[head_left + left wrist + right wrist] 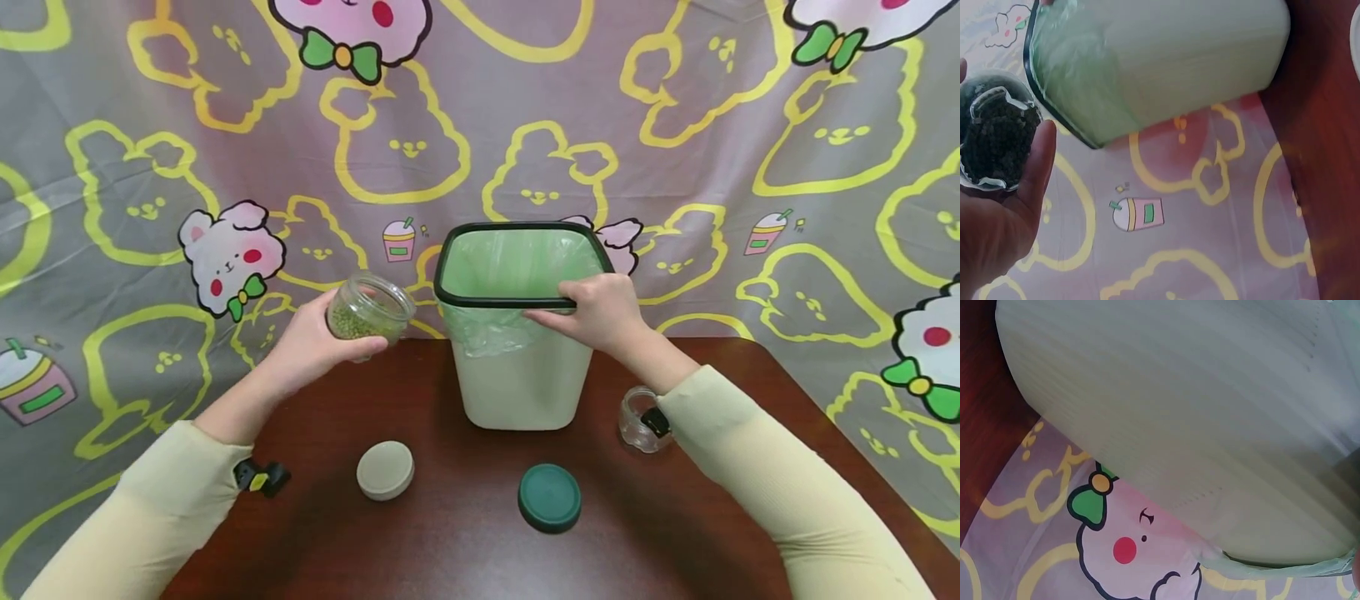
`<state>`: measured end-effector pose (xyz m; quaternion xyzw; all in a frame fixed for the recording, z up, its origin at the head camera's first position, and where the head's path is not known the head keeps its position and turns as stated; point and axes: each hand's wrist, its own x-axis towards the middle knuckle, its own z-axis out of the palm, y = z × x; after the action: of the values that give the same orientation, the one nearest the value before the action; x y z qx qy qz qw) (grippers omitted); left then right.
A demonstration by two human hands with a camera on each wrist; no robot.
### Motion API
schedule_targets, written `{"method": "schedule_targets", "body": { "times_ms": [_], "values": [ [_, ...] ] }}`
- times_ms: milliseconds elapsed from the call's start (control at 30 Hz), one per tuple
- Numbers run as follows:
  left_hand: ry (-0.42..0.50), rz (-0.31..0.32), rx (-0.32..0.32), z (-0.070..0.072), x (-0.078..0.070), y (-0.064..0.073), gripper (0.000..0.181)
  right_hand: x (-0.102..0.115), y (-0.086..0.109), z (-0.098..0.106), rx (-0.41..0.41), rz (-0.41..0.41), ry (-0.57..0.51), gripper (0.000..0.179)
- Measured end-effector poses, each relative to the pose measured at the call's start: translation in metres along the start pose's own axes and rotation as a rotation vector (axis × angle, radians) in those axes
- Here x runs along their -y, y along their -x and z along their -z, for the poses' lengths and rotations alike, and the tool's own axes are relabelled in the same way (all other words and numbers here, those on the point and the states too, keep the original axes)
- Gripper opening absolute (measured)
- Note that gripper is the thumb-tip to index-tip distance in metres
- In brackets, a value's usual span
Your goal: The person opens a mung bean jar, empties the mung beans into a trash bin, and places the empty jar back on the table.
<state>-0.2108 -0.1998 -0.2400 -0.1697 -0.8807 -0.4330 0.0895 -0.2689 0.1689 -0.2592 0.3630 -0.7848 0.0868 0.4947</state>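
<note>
Your left arm (142, 508) stretches forward and inward from the lower left, the left wrist (242, 404) bare. Your left grip (309, 340) is raised and curved in a hold, the left thumb (367, 347) pointing inward. Your right arm (787, 479) slants in from the lower right; your right grip (606, 307) pinches, right fingers (576, 290) bent over, right thumb (553, 320) extended beneath them.

Sets a grey-mauve cloth (701, 154) behind everything, lightly creased, sweeping in the head view from 8 over 12 to 4 o'clock. Bears yellow outlines (551, 55) of animals throughout, plus pale heads (238, 242) with green bows at 9, 11, 2 and 3 o'clock, and cups (33, 387) at 9, 10 and 3. Shows below a dark red-brown table (465, 467), rounded at its 3 o'clock corner, catching a soft glare (495, 575) at 6.
</note>
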Motion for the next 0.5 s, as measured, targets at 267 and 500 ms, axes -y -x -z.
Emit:
{"method": "schedule_targets", "body": {
  "times_ms": [267, 500],
  "values": [
    [0.097, 0.034, 0.043, 0.015, -0.013, -0.023, 0.066, 0.000, 0.000, 0.000, 0.004, -0.001, 0.002, 0.067],
    [0.086, -0.004, 0.043, 0.018, -0.026, -0.047, 0.061, 0.000, 0.000, 0.000, -0.002, 0.000, 0.009, 0.067]
  ]
}}
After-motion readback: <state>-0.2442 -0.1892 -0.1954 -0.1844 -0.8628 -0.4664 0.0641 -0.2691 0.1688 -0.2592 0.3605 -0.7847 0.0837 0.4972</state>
